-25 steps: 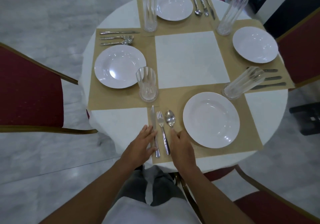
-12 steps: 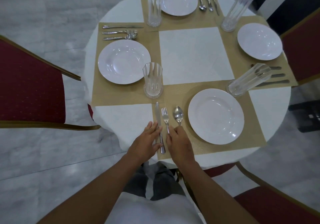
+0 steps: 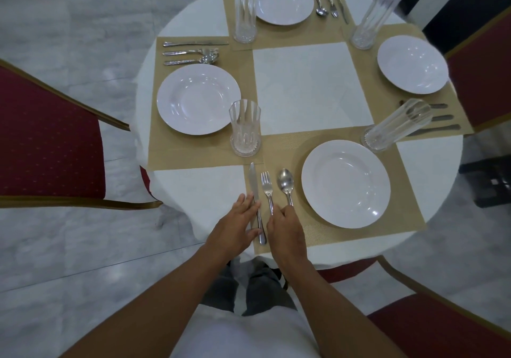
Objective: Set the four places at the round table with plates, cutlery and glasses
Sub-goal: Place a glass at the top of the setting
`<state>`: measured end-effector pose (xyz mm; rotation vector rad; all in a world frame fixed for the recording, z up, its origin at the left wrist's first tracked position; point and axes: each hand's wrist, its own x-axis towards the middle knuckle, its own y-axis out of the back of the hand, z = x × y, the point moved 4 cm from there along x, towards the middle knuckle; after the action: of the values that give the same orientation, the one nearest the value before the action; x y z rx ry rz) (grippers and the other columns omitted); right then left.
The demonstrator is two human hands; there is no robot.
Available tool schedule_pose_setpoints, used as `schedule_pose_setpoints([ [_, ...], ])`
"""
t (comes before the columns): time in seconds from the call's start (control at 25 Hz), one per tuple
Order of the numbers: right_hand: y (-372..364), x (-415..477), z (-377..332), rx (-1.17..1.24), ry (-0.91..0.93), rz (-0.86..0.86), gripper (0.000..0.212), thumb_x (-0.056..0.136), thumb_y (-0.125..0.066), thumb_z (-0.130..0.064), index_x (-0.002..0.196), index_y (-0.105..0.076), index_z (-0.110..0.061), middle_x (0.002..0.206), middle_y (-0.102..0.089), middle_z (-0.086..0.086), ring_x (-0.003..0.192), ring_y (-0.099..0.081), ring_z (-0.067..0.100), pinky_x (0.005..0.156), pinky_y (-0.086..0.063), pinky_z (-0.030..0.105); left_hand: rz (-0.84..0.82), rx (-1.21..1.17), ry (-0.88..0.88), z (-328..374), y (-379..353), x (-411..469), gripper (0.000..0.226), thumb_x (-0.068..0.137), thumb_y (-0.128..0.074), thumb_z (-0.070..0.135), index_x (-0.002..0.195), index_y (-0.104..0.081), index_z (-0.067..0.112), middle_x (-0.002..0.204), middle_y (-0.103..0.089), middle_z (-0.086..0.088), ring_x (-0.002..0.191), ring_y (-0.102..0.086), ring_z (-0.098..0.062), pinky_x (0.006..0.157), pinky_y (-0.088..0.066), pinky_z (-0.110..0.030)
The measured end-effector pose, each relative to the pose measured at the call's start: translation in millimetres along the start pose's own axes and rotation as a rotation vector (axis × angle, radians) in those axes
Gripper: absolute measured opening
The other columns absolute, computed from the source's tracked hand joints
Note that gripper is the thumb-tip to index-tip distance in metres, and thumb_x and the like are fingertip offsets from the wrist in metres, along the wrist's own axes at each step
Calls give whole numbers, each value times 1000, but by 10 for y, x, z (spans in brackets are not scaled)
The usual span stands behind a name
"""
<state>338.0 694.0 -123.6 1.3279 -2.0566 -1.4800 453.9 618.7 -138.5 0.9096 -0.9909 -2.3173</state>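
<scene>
The job right now looks like lining up the cutlery at the near place on the round table (image 3: pixel 199 192). The left hand (image 3: pixel 237 227) lies flat with straight fingers and holds nothing; its side touches the knife (image 3: pixel 255 192). The right hand (image 3: pixel 286 230) sits on the handles of the fork (image 3: pixel 267 186) and the spoon (image 3: pixel 286 180). Its fingers bend down, but I cannot tell if they pinch or only press. All three pieces lie on the tan mat (image 3: pixel 326 233), just left of the near plate (image 3: pixel 345 183). To do this well, I think the hands should slide each piece slowly. The pieces should lie side by side with their ends in one line, and nothing should bump the plate. Now the count. There are four white plates, one on each of four mats. There are four tall glasses, and the one nearest the near plate is the right glass (image 3: pixel 398 124). Three places show one knife, one fork and one spoon each. At the right place, three handles (image 3: pixel 439 117) peek out behind that glass, and I cannot tell which is which.
</scene>
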Motion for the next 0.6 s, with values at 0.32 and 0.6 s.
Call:
schedule_pose_setpoints([
  [0.32,42,-40,-63,-54,21,3,31,99,-62,-17,130,-60,-10,110,-62,6,88,-62,12,76,-56,21,24,-10,-13,-27,-26,-13,76,95,-59,44,157,-19,26,166,-5,9,152,1,-9,117,-28,-34],
  [0.6,219,-95,-59,20,34,53,15,101,-52,-18,107,-64,-13,96,-60,3,78,-56,10,69,-47,18,76,-34,-122,-67,95,-127,67,98,-57,36,156,-26,24,164,-16,8,151,-13,-9,119,-23,-30],
])
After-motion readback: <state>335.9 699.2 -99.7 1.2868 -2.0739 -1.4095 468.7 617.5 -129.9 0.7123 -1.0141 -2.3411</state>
